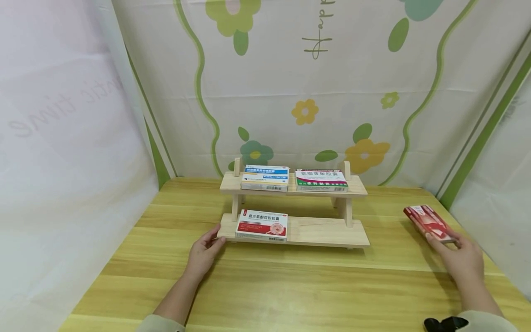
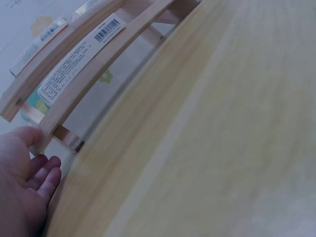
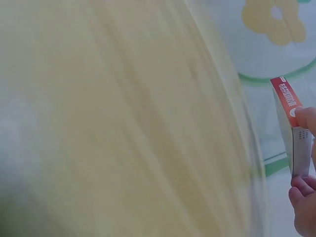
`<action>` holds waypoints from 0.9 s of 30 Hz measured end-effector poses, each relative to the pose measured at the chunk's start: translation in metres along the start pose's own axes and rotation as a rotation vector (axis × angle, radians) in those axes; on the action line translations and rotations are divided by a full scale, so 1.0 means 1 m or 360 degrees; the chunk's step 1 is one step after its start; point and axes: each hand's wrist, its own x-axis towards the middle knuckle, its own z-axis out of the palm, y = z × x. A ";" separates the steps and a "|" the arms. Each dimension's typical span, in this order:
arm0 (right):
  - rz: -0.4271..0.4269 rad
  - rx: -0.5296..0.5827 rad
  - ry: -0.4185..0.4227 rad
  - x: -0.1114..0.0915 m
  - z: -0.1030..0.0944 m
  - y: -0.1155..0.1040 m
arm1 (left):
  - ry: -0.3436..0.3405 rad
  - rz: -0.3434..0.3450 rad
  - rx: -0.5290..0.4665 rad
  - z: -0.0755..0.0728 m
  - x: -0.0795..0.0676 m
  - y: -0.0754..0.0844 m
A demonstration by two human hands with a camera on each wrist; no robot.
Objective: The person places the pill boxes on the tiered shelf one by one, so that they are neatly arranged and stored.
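A two-tier wooden shelf (image 1: 327, 233) stands mid-table in the head view. My left hand (image 1: 204, 252) grips the left end of its lower board, thumb at the front edge and fingers behind. On that board, close to this hand, lies a white-and-red medicine box (image 1: 262, 225). The upper board carries a blue-and-white medicine box (image 1: 265, 178) and a white, green and purple medicine box (image 1: 321, 180). Off to the right, my right hand (image 1: 463, 258) holds a red medicine box (image 1: 429, 223) between thumb and fingers, tilted; its pale end (image 3: 301, 152) faces the right wrist camera.
The wood-grain table (image 1: 290, 290) extends in front of the shelf and to both sides. Behind it hangs a white flowered cloth (image 1: 265, 78), with further cloth walls on the left (image 1: 62, 138) and right. A black strap (image 1: 445, 324) shows at the right sleeve.
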 end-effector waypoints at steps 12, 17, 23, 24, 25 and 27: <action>-0.0234 0.0127 0.0127 -0.023 -0.004 -0.034 | 0.0004 -0.0018 0.0007 0.000 -0.001 0.001; -0.0351 0.0166 0.0143 -0.033 -0.005 -0.053 | -0.0004 -0.0017 0.0002 -0.001 -0.001 0.001; -0.0502 0.0250 0.0130 -0.042 -0.008 -0.072 | -0.0003 -0.0036 -0.0007 -0.001 -0.001 0.001; -0.0534 0.0267 0.0132 -0.044 -0.008 -0.075 | -0.0004 -0.0037 -0.0010 -0.001 -0.001 0.001; -0.0569 0.0277 0.0138 -0.046 -0.008 -0.079 | -0.0004 -0.0036 -0.0011 -0.001 -0.001 0.001; -0.0631 0.0304 0.0136 -0.049 -0.009 -0.085 | -0.0004 -0.0034 -0.0011 0.000 -0.001 0.001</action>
